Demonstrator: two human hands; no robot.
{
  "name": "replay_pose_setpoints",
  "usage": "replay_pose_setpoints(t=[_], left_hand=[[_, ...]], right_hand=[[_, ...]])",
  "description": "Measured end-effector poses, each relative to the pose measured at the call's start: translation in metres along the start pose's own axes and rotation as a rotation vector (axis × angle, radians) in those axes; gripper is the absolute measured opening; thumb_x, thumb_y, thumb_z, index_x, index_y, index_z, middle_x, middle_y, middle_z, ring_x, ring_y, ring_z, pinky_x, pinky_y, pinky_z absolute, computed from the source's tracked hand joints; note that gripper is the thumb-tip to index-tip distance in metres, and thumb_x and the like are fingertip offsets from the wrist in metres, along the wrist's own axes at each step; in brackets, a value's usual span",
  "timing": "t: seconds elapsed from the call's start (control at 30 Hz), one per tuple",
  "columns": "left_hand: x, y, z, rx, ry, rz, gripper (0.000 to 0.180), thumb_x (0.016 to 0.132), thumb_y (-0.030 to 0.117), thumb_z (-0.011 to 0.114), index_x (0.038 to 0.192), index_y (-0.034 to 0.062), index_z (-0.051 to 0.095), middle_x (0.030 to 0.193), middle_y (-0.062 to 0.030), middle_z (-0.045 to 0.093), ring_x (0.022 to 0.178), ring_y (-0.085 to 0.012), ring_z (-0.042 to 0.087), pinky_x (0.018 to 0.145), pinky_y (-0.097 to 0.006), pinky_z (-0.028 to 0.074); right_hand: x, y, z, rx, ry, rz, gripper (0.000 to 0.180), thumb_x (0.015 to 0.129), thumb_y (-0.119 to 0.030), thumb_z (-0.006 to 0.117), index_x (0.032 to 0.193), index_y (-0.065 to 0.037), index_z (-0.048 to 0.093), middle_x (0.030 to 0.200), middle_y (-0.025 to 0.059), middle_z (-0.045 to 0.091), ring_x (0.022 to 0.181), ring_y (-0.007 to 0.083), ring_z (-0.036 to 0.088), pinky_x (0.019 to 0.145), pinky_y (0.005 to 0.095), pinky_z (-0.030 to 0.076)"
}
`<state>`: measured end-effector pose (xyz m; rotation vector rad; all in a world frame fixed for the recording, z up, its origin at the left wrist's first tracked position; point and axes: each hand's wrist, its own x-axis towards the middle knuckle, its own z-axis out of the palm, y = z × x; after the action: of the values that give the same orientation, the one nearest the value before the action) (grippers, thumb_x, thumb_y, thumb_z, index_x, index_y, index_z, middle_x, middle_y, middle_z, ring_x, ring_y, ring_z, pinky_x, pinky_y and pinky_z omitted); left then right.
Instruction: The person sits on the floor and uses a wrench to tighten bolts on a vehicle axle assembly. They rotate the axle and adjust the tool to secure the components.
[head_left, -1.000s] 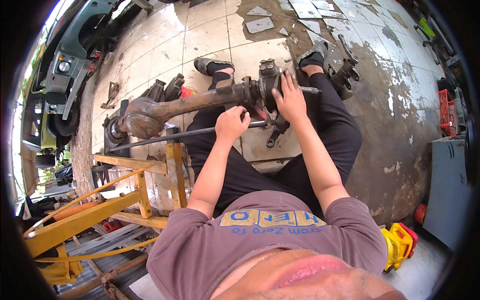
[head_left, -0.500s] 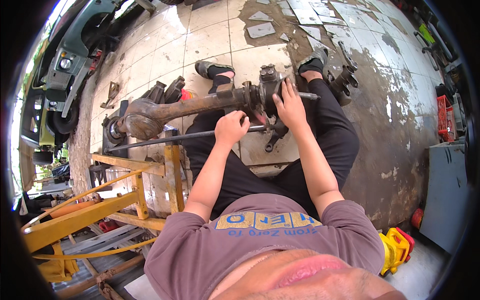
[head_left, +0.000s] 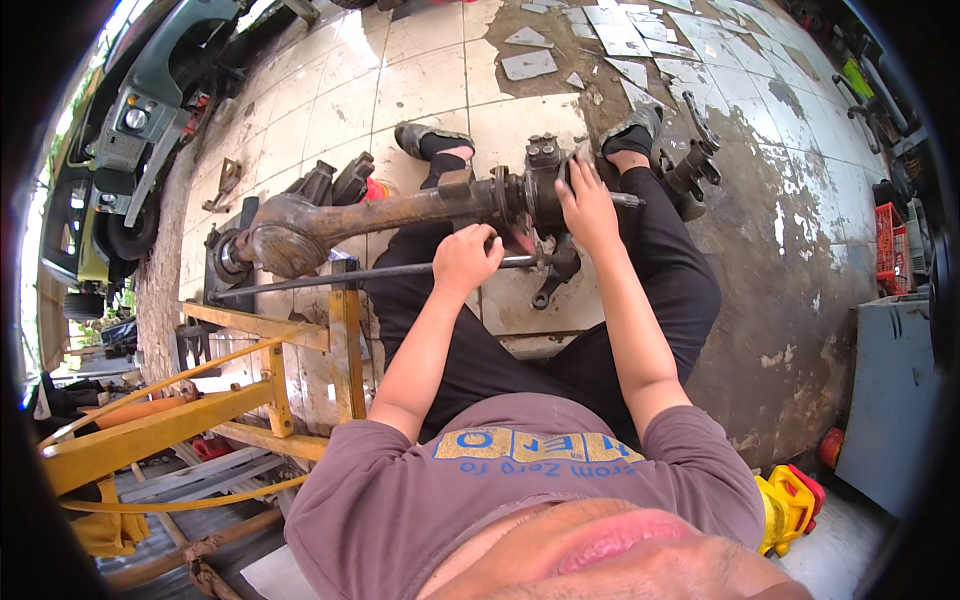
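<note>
A red crate [head_left: 889, 250], contents unclear, stands well right of the grimy brown axle housing [head_left: 400, 208], which spans floor tiles [head_left: 420, 88]. Left hand [head_left: 467, 258] curled beside it, grip unclear; right hand [head_left: 590, 210] flat against its right end.

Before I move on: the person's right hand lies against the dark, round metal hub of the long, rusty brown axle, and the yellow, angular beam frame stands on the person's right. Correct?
Not quite: the yellow, angular beam frame stands on the person's left, as the head view shows. The right hand does lie against the axle's dark hub.
</note>
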<state>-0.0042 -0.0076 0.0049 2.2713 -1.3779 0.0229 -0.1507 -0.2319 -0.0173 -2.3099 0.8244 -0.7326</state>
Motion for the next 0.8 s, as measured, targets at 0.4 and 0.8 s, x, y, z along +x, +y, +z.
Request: replay_pose_setpoints(t=[0.4, 0.8], left_hand=[[-0.002, 0.004, 0.003, -0.015, -0.075, -0.018, 0.02, 0.096, 0.029, 0.072, 0.1, 0.0108, 0.079, 0.094, -0.0108, 0.076, 0.088, -0.0335, 0.076, 0.079, -0.047, 0.06], [-0.006, -0.001, 0.002, 0.015, -0.063, -0.034, 0.02, 0.095, 0.03, 0.072, 0.099, 0.0116, 0.078, 0.095, -0.0101, 0.077, 0.087, -0.0344, 0.076, 0.079, -0.047, 0.061]], right_hand=[[-0.003, 0.011, 0.001, 0.017, 0.03, -0.01, 0.061, 0.11, -0.046, 0.059, 0.153, -0.002, 0.061, 0.165, 0.0213, 0.054, 0.152, 0.0509, 0.047, 0.123, 0.0596, 0.041], [-0.026, -0.014, 0.0, -0.197, -0.049, -0.03, 0.061, 0.114, -0.044, 0.052, 0.159, -0.004, 0.054, 0.172, 0.019, 0.046, 0.158, 0.0468, 0.041, 0.126, 0.0589, 0.037]])
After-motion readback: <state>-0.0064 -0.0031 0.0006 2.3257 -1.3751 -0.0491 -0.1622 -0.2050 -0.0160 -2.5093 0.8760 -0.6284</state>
